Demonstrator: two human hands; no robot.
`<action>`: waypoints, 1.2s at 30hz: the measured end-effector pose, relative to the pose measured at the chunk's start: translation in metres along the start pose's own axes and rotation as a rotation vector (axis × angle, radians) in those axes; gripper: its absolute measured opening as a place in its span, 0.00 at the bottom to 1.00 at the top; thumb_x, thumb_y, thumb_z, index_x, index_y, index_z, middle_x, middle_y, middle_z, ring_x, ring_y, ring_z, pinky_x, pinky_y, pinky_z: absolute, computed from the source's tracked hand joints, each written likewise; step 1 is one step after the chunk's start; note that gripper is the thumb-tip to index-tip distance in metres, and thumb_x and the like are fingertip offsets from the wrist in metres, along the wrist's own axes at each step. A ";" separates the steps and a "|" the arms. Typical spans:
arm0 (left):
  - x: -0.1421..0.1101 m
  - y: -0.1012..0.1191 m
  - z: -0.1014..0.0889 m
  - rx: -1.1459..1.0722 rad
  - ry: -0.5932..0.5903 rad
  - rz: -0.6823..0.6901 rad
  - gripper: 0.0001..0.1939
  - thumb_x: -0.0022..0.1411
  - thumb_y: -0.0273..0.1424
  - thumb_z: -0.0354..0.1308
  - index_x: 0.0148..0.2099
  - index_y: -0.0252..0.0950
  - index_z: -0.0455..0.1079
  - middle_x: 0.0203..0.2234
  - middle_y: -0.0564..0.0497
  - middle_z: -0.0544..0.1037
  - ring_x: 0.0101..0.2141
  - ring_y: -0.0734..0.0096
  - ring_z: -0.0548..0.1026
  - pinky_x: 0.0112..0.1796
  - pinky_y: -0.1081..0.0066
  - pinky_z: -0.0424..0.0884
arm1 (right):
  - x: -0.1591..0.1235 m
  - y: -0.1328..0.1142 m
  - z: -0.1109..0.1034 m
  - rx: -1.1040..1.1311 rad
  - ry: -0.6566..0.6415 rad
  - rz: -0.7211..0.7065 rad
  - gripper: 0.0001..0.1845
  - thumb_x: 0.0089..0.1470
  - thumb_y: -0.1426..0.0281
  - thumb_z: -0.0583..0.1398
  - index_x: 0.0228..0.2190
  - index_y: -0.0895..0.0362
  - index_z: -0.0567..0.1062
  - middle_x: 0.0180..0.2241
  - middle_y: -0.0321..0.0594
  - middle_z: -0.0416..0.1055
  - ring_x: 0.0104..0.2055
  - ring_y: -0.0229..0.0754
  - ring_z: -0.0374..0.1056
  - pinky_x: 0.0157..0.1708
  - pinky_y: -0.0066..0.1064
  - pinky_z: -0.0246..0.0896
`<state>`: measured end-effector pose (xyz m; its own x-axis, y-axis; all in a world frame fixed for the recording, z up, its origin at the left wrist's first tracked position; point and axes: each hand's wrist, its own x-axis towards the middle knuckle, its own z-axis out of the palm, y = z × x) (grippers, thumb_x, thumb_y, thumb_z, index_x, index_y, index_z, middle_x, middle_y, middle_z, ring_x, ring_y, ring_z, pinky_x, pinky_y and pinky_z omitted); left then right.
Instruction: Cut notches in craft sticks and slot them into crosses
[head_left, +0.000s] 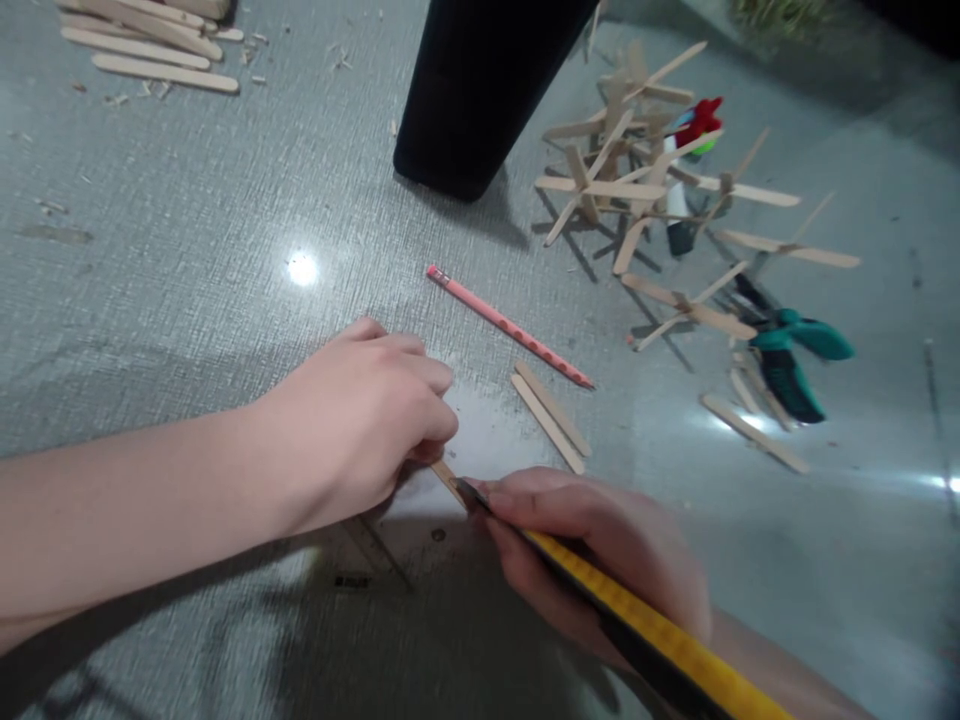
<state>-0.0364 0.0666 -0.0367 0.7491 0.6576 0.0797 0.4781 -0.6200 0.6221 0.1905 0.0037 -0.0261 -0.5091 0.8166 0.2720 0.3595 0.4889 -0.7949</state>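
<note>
My left hand (375,415) is closed over one end of a wooden craft stick (448,482), pressing it near the table surface; its fingertips are partly hidden. In my right hand (592,545) is a yellow and black utility knife (637,605), its fingers wrapped round the handle. The knife's dark blade tip touches or lies right by the stick, just in front of my left fingers. Two more craft sticks (551,418) lie side by side beyond my right hand. Behind them rests a pink pencil (510,327) with a pink eraser.
A tall black object (487,90) stands at the back. Crossed-stick assemblies (600,180) crowd the back right, beside green-handled pliers (787,360). A loose stick (754,433) lies nearer. More sticks (165,72) are piled at the far left among wood chips.
</note>
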 end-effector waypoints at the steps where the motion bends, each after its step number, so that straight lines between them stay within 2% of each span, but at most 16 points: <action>1: 0.000 0.000 0.000 0.004 -0.001 0.004 0.10 0.58 0.22 0.61 0.28 0.41 0.77 0.23 0.56 0.73 0.33 0.68 0.69 0.37 0.63 0.53 | 0.000 0.000 0.000 0.000 0.010 -0.001 0.19 0.54 0.83 0.62 0.43 0.52 0.73 0.31 0.39 0.80 0.30 0.40 0.80 0.33 0.25 0.80; 9: 0.002 0.000 0.002 0.007 0.018 0.018 0.10 0.57 0.22 0.63 0.27 0.42 0.78 0.22 0.57 0.72 0.32 0.67 0.69 0.37 0.63 0.52 | 0.000 0.001 0.003 0.012 0.005 0.004 0.18 0.56 0.83 0.62 0.45 0.53 0.74 0.32 0.39 0.80 0.32 0.39 0.80 0.36 0.24 0.79; 16: 0.000 0.000 0.000 -0.005 0.004 0.005 0.10 0.57 0.22 0.61 0.28 0.41 0.78 0.23 0.57 0.74 0.33 0.68 0.70 0.38 0.63 0.53 | -0.001 -0.005 0.005 -0.018 -0.004 0.029 0.15 0.58 0.83 0.60 0.42 0.52 0.73 0.28 0.37 0.79 0.29 0.40 0.79 0.28 0.26 0.77; 29: 0.002 0.000 0.001 0.000 0.003 0.015 0.10 0.57 0.23 0.62 0.28 0.41 0.78 0.22 0.56 0.74 0.32 0.68 0.69 0.38 0.63 0.53 | -0.002 -0.004 0.001 -0.066 -0.004 0.033 0.19 0.56 0.82 0.61 0.45 0.51 0.73 0.32 0.38 0.81 0.31 0.39 0.80 0.34 0.25 0.80; 36: 0.003 0.001 0.000 0.017 -0.002 0.019 0.10 0.56 0.22 0.61 0.27 0.42 0.77 0.22 0.55 0.75 0.32 0.68 0.69 0.38 0.63 0.55 | -0.001 -0.002 0.001 -0.055 0.004 0.020 0.20 0.55 0.82 0.61 0.46 0.51 0.73 0.31 0.38 0.81 0.30 0.40 0.80 0.31 0.26 0.79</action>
<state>-0.0340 0.0681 -0.0363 0.7588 0.6451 0.0896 0.4719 -0.6394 0.6070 0.1893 0.0011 -0.0254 -0.4985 0.8275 0.2584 0.4120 0.4884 -0.7693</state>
